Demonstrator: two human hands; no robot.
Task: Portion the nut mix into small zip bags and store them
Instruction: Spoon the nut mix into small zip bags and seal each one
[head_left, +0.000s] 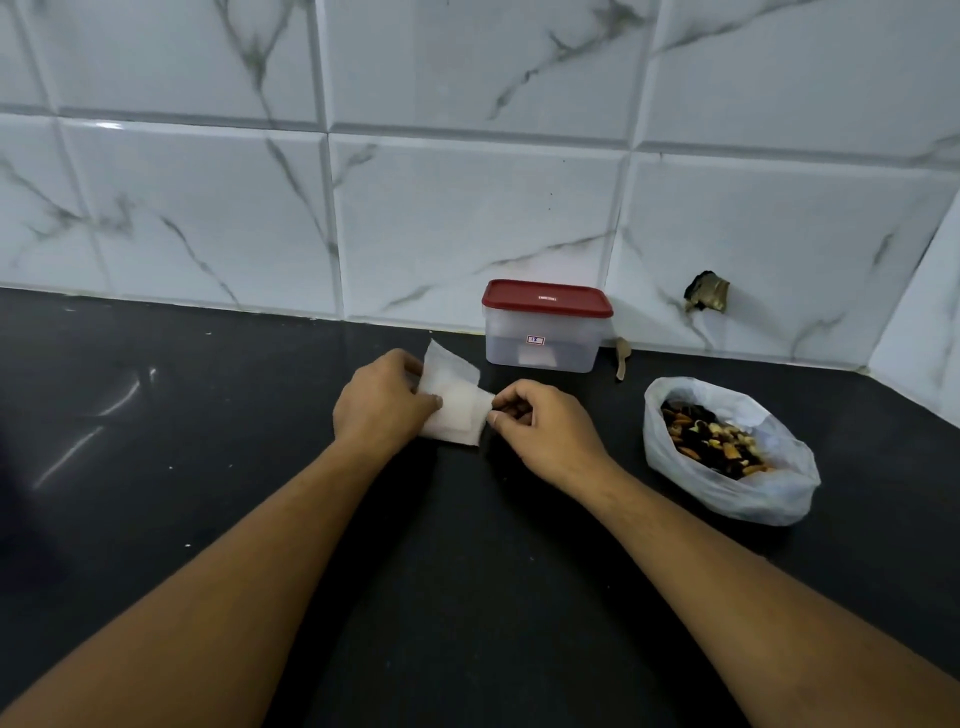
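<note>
Nut mix (711, 441), a jumble of dark and orange-brown pieces, lay in an open, thin white plastic bag (779, 493) that sat slumped on the black countertop (208, 467) toward its right side, near the corner where the tiled wall (467, 208) turned. Well to the left of it, about the middle of the countertop and nearer its back edge than its front, both hands met on a small stack of cloudy white zip bags (457, 402). The left hand (382, 408) gripped the stack's left side, its fingers curled round the edge and its thumb laid across the top. The right hand (545, 431) had its fingers curled in, with thumb and forefinger pinching the stack's right edge. One bag's corner stuck up and back from behind the left hand; whether the stack rested on the countertop or hung just above it could not be told. Behind the hands and a little to the right, a translucent container (540, 343) stood at the back edge of the countertop against the wall, its red lid (545, 299) on and a small label on its front. Just right of the container, a brown scrap (622, 356) leaned at the foot of the wall, and higher on the tiles a dark broken patch (706, 297) showed.
</note>
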